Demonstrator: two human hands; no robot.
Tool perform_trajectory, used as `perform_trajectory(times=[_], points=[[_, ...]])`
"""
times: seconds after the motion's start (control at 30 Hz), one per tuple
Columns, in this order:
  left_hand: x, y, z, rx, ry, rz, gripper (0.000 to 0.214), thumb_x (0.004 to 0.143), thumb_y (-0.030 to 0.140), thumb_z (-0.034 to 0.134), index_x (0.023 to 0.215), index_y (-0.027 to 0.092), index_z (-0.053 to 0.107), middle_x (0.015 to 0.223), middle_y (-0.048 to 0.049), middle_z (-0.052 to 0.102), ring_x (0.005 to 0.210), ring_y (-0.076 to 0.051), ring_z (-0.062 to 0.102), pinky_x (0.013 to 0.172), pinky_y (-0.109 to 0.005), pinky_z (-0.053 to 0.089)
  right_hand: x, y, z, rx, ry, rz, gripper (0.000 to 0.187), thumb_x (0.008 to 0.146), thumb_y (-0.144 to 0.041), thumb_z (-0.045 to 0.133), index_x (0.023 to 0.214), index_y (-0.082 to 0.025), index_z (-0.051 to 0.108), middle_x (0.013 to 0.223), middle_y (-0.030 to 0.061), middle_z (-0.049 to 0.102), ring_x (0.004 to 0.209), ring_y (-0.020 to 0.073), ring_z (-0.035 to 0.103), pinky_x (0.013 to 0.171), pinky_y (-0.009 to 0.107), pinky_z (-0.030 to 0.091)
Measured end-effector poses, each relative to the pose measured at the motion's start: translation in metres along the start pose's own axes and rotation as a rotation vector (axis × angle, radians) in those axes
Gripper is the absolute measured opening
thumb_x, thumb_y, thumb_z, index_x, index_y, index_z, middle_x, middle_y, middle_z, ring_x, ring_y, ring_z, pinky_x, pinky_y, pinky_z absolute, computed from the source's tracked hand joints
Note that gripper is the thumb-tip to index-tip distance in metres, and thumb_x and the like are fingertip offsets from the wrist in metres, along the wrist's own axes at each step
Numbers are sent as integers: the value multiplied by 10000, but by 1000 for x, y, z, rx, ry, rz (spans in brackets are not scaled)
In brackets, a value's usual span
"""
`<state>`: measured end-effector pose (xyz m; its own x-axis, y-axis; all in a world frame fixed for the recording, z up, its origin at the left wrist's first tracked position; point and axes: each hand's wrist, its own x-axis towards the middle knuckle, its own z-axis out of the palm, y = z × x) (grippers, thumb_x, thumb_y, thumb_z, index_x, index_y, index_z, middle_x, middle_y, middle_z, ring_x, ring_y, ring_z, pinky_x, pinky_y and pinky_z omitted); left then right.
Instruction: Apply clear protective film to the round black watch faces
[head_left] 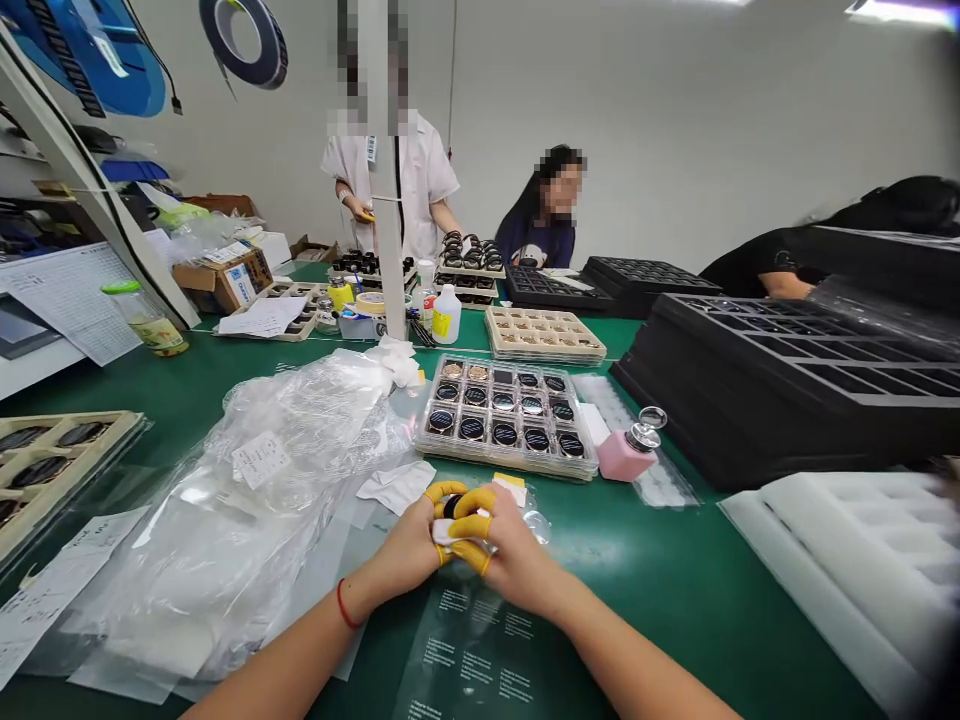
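Above the front of the green table, my left hand point(411, 545) and my right hand point(517, 550) meet, both wearing yellow finger cots. Between the fingers is a small black piece that looks like a watch head point(452, 506), mostly hidden by my left fingers. A folded white wiping cloth point(444, 532) is pressed against it under my right fingertips. Just beyond lies a clear plastic tray point(517, 462) of round, black-faced watch heads in rows. Beneath my hands is a transparent printed film sheet point(472, 650).
Crumpled plastic bags point(300, 420) cover the left side. A pink pump bottle point(628, 452) stands right of the tray, before stacked black foam trays point(750, 400). White foam point(862, 560) lies at right. A white post point(390, 230) rises behind; other people are across the table.
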<state>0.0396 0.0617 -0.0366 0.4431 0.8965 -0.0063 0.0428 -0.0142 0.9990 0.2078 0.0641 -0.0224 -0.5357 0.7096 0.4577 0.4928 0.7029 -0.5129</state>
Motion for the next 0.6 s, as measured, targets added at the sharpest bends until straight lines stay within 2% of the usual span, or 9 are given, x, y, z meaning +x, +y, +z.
perform_trajectory(times=[0.1,0.23,0.3,0.4,0.5,0.6], points=[[0,2,3,63,-18,62,322,705,97,572,1009,188,521,965,-23,576,886,-169,554,793,-296,456,0,-3,16,-64,64,-66,189,827,-157,513,911,-272,637,871,31,613,827,191,461,754,367,366],[-1,-5,2,-68,32,-50,443,734,166,603,1141,201,433,932,-19,588,851,-170,582,742,-291,484,-1,9,18,-91,215,7,181,847,-200,508,932,-281,646,838,34,596,796,187,451,726,363,350],[0,-8,1,-69,63,-57,483,732,175,615,1168,203,410,951,-25,595,849,-167,587,751,-291,485,-3,10,17,-84,203,-2,184,851,-210,514,941,-295,650,816,29,591,788,185,448,717,356,345],[0,-8,1,48,61,9,451,715,145,613,1136,193,457,1033,-45,589,887,-175,580,783,-296,480,-4,5,19,-113,144,-76,209,846,-199,510,955,-302,654,804,31,592,800,194,438,725,360,335],[0,-5,3,66,39,12,364,730,177,610,1076,177,498,977,-42,600,869,-181,587,765,-301,494,-2,7,20,-145,199,-43,194,860,-219,495,953,-275,655,823,39,597,819,195,441,755,370,332],[0,-1,3,-11,80,-34,429,743,209,621,1135,185,449,950,-30,596,863,-175,600,762,-299,506,-2,11,18,-122,256,-7,172,873,-230,489,926,-255,651,804,34,595,808,181,455,757,360,341]])
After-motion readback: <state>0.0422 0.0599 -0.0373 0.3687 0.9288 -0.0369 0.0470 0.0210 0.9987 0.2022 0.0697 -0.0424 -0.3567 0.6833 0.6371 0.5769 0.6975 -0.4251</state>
